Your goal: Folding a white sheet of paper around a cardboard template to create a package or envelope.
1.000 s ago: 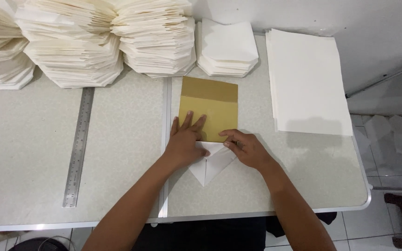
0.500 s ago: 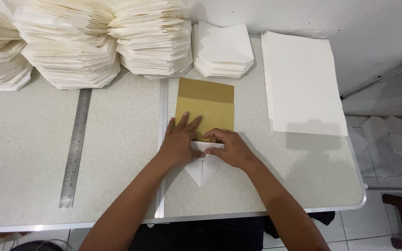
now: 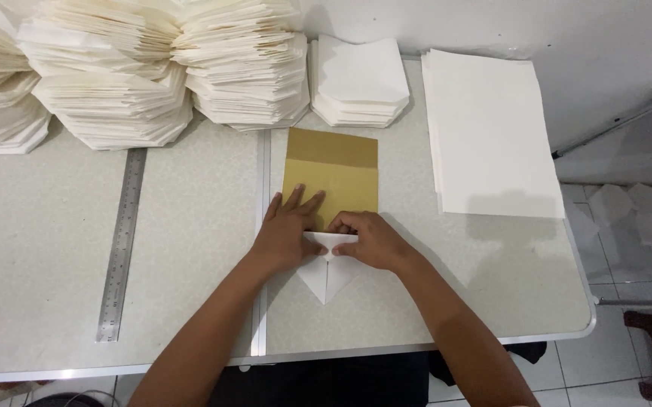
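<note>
Paper: white folded sheet (image 3: pixel 327 273), centre of frame, point toward lower edge, lying on gold card (image 3: pixel 332 181).
Left hand (image 3: pixel 287 234): flat, fingers spread, pressing paper and card; grasps nothing.
Right hand (image 3: pixel 365 240): fingers curled, pressing top fold; nothing gripped.
Table (image 3: pixel 47 256): pale speckled, seam down the middle.
Steel ruler (image 3: pixel 121 245): left.
Folded stacks (image 3: pixel 153 68): upper left.
Flat sheets (image 3: pixel 488 132): upper right.
Room: white wall, tiled floor (image 3: pixel 635 226) right.
</note>
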